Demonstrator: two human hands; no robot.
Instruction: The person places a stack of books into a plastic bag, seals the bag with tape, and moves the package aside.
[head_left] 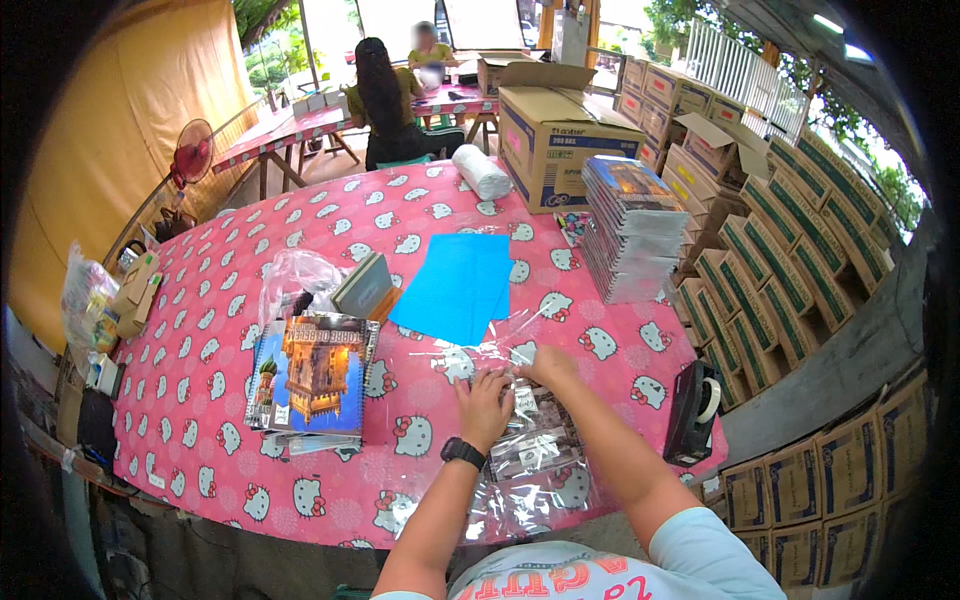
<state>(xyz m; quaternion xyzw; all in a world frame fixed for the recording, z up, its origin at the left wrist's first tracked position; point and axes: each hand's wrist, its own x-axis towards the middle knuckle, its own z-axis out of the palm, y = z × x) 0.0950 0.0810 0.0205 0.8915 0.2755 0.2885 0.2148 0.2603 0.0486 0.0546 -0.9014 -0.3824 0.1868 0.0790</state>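
Observation:
In front of me lies a spiral notebook (540, 445) with a dark, greyish picture cover, under shiny clear plastic (520, 490) that spreads past its edges. My left hand (485, 405) rests flat on the plastic at the notebook's upper left, fingers stretched out; the wrist wears a black watch (463, 452). Close beside it, at the notebook's far edge, my right hand (546, 368) has its fingers curled together on the plastic; the fingertips are partly hidden. Just beyond both hands lie bright blue sheets (455, 285).
Left of my hands sits a pile of picture-covered notebooks (315, 380), with a small box (362, 287) behind. A tall notebook stack (635, 235), a tape dispenser (692, 415), a white roll (481, 172) and an open carton (565, 150) share the table. Two people sit farther back.

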